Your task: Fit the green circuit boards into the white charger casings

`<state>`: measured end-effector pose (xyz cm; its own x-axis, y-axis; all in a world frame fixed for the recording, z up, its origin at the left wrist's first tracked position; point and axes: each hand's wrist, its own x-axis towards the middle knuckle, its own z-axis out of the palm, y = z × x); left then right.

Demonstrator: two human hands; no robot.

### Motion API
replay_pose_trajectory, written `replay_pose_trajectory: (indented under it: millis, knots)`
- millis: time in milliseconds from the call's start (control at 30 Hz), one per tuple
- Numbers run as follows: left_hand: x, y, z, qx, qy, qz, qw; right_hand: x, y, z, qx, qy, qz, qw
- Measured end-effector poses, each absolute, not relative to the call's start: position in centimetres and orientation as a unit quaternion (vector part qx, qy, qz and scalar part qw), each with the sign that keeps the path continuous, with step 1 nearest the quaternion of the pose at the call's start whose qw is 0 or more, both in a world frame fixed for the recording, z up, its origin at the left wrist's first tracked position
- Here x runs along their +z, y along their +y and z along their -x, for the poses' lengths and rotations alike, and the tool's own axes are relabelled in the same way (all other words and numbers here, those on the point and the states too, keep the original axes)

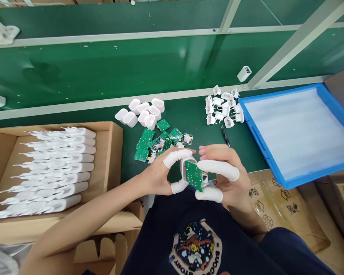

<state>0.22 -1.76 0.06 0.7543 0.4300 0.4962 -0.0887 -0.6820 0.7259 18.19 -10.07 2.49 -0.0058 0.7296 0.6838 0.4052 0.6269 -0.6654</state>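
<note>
Between the white-cotted thumb and forefinger of my left hand (pixel 167 172) is a white plastic charger housing (pixel 182 168), its open end facing right. My right hand (pixel 227 173), also with white finger cots, pinches a green circuit board (pixel 193 175) by its right end. The board's left edge is at the housing's mouth; how far it reaches inside I cannot tell. Just beyond my left hand lies a pile of green circuit boards (pixel 145 139), some with components facing up. Behind them stand several empty white housings (pixel 130 119).
A cardboard box (pixel 114 152) at left holds rows of white cased parts (pixel 71 168). White plug pieces (pixel 226 109) lie at the back right, near black tweezers (pixel 225 136). A blue-rimmed tray (pixel 260 143) sits at right. One housing (pixel 244 73) rests by the frame post.
</note>
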Motion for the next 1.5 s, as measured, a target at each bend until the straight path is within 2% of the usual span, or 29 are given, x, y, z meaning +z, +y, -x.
replay_pose_trajectory:
  millis: [167, 533, 900, 1500]
  knots:
    - [0.0, -1.7, -0.3, 0.341, 0.101, -0.851, 0.387, 2.3, -10.1, -17.9, 0.116, -0.717, 0.406, 0.555]
    - [0.3, -1.6, -0.3, 0.332, 0.106, -0.863, 0.366, 1.6, -9.8, -17.5, 0.085, -0.713, 0.396, 0.572]
    - [0.3, -1.6, -0.3, 0.319, 0.115, -0.855, 0.392, 1.7, -9.4, -17.3, 0.094, -0.712, 0.394, 0.573]
    - [0.2, -1.6, -0.1, 0.323, 0.138, -0.869, 0.348, 1.3, -9.6, -17.5, 0.138, -0.718, 0.423, 0.535]
